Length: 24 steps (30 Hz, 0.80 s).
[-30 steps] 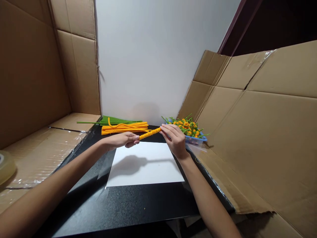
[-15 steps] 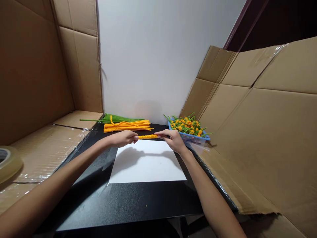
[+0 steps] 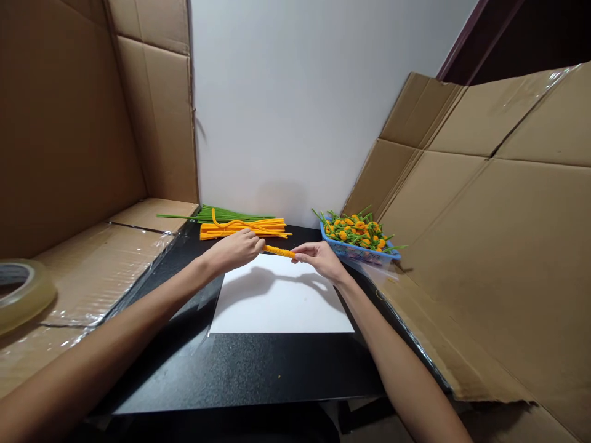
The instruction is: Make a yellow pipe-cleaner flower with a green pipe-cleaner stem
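A short, twisted orange pipe cleaner [image 3: 279,251] is stretched between my two hands above a white sheet of paper [image 3: 286,307]. My left hand [image 3: 237,249] is closed on its left end, knuckles up. At the other end, my right hand [image 3: 319,258] pinches it between thumb and fingers. The strip slopes slightly down towards the right. Behind my left hand lies a bundle of orange pipe cleaners [image 3: 272,228], with green pipe cleaners [image 3: 221,214] just beyond it.
A blue basket [image 3: 341,250] full of orange-and-green pipe-cleaner pieces stands at the back right. Cardboard panels [image 3: 498,246] wall in both sides of the black table [image 3: 231,375]. A roll of clear tape [image 3: 41,295] sits at the far left.
My left hand has risen and turned over a little, so the strip has gone from nearly level to tilted down rightwards. The whole view has shifted slightly.
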Each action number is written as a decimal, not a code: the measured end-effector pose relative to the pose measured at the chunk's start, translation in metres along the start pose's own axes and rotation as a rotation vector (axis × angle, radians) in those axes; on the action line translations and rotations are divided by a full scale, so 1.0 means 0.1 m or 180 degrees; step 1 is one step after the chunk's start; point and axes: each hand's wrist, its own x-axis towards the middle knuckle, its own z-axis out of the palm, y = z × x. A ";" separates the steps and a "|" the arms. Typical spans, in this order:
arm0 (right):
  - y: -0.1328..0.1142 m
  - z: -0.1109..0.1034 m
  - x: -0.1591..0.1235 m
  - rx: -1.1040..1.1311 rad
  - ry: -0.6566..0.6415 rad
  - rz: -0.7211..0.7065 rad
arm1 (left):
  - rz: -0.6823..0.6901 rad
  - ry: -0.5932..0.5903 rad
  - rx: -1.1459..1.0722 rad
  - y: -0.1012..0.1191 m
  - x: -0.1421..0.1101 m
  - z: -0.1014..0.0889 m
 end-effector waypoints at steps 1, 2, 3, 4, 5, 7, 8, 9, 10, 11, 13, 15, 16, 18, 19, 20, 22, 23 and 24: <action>0.00 0.03 -0.01 0.0026 -0.0031 0.0034 | 0.0042 0.0044 0.0046 0.02 0.00 0.01; 0.01 0.06 -0.01 0.0051 -0.0063 0.0067 | 0.0079 0.0088 0.0092 0.05 0.01 0.01; 0.02 0.10 -0.01 0.0076 -0.0083 0.0093 | 0.0104 0.0127 0.0150 0.07 0.01 0.02; 0.04 0.14 -0.01 0.0101 -0.0086 0.0111 | 0.0115 0.0150 0.0211 0.09 0.01 0.03; 0.06 0.17 -0.01 0.0124 -0.0072 0.0120 | 0.0114 0.0151 0.0267 0.12 0.02 0.03; 0.09 0.22 0.00 0.0160 -0.0012 0.0115 | 0.0100 0.0101 0.0326 0.16 0.03 0.05; 0.10 0.25 0.00 0.0171 0.0010 0.0105 | 0.0098 0.0074 0.0321 0.19 0.04 0.06; 0.10 0.27 0.00 0.0178 0.0014 0.0095 | 0.0113 0.0055 0.0302 0.21 0.04 0.07; 0.10 0.29 0.00 0.0181 0.0001 0.0085 | 0.0140 0.0045 0.0279 0.25 0.05 0.08; 0.09 0.31 0.00 0.0182 -0.0020 0.0077 | 0.0171 0.0038 0.0255 0.28 0.05 0.10; 0.07 0.35 -0.01 0.0200 -0.0052 0.0061 | 0.0208 0.0022 0.0204 0.36 0.06 0.13; 0.05 0.39 -0.03 0.0246 -0.0020 0.0036 | 0.0198 -0.0003 0.0142 0.41 0.06 0.15; 0.04 0.40 -0.03 0.0278 0.0006 0.0020 | 0.0185 -0.0019 0.0109 0.43 0.06 0.16; 0.02 0.43 -0.05 0.0324 0.0016 -0.0018 | 0.0168 -0.0063 0.0046 0.46 0.05 0.18; 0.02 0.45 -0.06 0.0333 -0.0004 -0.0038 | 0.0174 -0.0095 0.0015 0.47 0.05 0.19; 0.03 0.47 -0.07 0.0338 -0.0035 -0.0054 | 0.0185 -0.0134 -0.0019 0.48 0.04 0.19; 0.04 0.51 -0.08 0.0349 -0.0055 -0.0063 | 0.0196 -0.0222 -0.0096 0.49 0.04 0.21; 0.06 0.53 -0.09 0.0368 -0.0031 -0.0064 | 0.0187 -0.0264 -0.0143 0.50 0.04 0.22; 0.07 0.55 -0.10 0.0397 0.0014 -0.0071 | 0.0168 -0.0301 -0.0195 0.51 0.04 0.22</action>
